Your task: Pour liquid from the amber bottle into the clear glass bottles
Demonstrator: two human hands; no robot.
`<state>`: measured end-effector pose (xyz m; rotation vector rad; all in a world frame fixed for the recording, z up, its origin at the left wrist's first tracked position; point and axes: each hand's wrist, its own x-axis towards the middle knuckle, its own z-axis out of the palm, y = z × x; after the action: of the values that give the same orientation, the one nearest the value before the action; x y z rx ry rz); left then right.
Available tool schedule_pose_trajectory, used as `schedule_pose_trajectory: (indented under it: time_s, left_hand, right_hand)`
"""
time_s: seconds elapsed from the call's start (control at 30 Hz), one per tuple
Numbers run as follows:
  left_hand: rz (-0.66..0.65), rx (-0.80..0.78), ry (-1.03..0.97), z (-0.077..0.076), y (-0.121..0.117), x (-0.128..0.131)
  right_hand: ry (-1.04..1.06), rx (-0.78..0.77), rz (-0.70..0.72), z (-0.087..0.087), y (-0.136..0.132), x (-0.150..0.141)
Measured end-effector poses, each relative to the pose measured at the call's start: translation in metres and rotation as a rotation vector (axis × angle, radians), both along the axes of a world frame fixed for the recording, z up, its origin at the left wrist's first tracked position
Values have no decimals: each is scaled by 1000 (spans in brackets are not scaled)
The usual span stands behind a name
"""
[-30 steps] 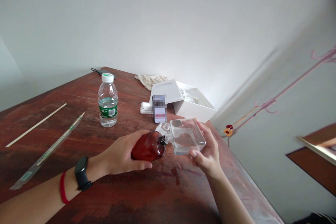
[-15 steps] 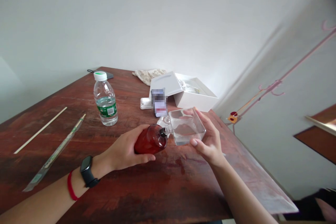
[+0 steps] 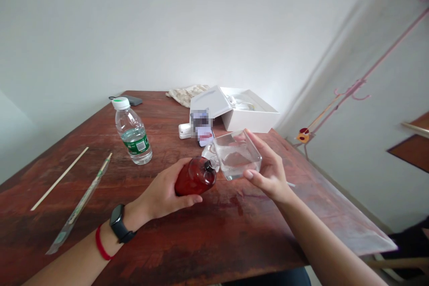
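Note:
My left hand is wrapped round a reddish-brown bottle, which leans to the right with its dark neck toward the other vessel. In my right hand is a clear square glass bottle, tipped on its side, its threaded mouth meeting the brown bottle's neck. Clear liquid lies inside the glass. Whether the two necks touch or only overlap in view, I cannot tell. Left of my hands stands a plastic water bottle with a white cap and green label, partly full.
A bare chopstick and a wrapped chopstick lie on the wooden table at left. Behind my hands are a phone, a white case, an open white box and a cloth. A pink rack stands at right.
The view has shifted and tilted slightly. The square bottle's liquid has shifted and looks lower. Both hands keep their holds, the two necks still together.

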<state>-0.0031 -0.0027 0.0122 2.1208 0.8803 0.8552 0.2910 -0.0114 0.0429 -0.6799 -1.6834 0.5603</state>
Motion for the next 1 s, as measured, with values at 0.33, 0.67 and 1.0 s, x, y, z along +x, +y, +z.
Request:
schedule_pose_trajectory:
  time_s: [0.33, 0.67, 1.0]
  left_hand:
    - [-31, 10, 3, 1, 1, 1]
    - [-25, -2, 8, 2, 1, 1]
    - [-17, -11, 5, 5, 0, 1]
  right_hand:
    - [-9, -33, -35, -1, 0, 2]
    - [-4, -56, -59, -1, 0, 1]
    - [5, -66, -42, 1, -1, 0]
